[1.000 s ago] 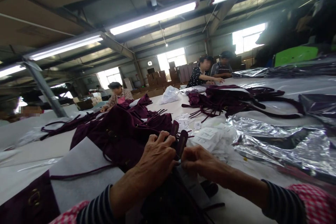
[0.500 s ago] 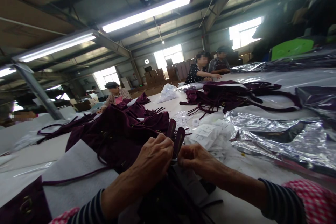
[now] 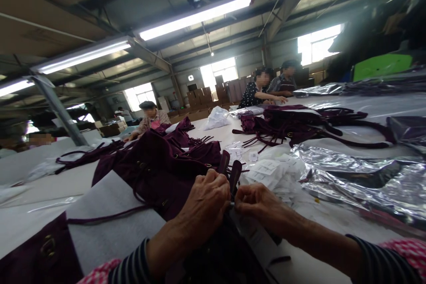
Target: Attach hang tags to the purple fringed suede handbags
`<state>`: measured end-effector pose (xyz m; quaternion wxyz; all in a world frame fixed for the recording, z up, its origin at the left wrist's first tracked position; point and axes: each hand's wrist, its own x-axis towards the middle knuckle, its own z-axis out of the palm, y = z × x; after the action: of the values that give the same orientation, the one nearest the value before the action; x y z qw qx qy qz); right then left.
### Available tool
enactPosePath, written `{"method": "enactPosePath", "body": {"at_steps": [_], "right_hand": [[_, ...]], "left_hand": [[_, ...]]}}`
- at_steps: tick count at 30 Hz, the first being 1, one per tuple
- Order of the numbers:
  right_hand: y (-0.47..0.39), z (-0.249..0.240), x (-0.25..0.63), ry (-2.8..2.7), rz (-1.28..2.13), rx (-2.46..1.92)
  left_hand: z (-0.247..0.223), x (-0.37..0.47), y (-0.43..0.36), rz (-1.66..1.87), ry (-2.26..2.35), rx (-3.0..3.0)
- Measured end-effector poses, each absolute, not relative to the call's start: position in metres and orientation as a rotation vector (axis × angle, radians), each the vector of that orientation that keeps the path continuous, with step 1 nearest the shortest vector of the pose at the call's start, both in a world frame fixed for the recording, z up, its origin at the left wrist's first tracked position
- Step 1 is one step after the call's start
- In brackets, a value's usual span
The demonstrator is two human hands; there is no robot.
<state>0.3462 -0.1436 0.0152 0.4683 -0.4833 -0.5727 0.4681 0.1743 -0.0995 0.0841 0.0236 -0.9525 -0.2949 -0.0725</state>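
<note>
Both hands meet over a dark bag at the near middle of the table. My left hand (image 3: pixel 210 195) is closed, with its fingers curled beside two dark strap ends (image 3: pixel 235 173) that stick up. Just to its right, my right hand (image 3: pixel 254 199) pinches at the same spot, thumb against fingers. A small pale bit shows between the hands, but what they grip is too small to name. A white label (image 3: pixel 261 237) hangs below my right hand. Purple bags (image 3: pixel 156 155) are heaped beyond my left hand.
White paper (image 3: pixel 109 213) lies over a purple bag at the left. Small white packets (image 3: pixel 269 168) and silvery plastic bags (image 3: pixel 353 177) spread to the right. More purple bags (image 3: pixel 293 124) lie farther back. Several people are around the table, one at its far side (image 3: pixel 155 120).
The whole view has shifted, so things appear a little farther right. My hands remain together at the strap ends, in nearly the same pose.
</note>
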Motion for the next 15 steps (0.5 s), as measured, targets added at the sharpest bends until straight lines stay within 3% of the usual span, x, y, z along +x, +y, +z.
{"method": "enactPosePath", "body": {"at_steps": [6, 15], "right_hand": [[-0.153, 0.024, 0.344, -1.312, 1.312, -1.186], [-0.158, 0.02, 0.345, -1.369, 1.201, -1.165]], "left_hand": [[0.073, 0.168, -0.091, -0.519, -0.935, -3.159], [0.086, 0.163, -0.098, -0.823, -1.132, -3.353]]}}
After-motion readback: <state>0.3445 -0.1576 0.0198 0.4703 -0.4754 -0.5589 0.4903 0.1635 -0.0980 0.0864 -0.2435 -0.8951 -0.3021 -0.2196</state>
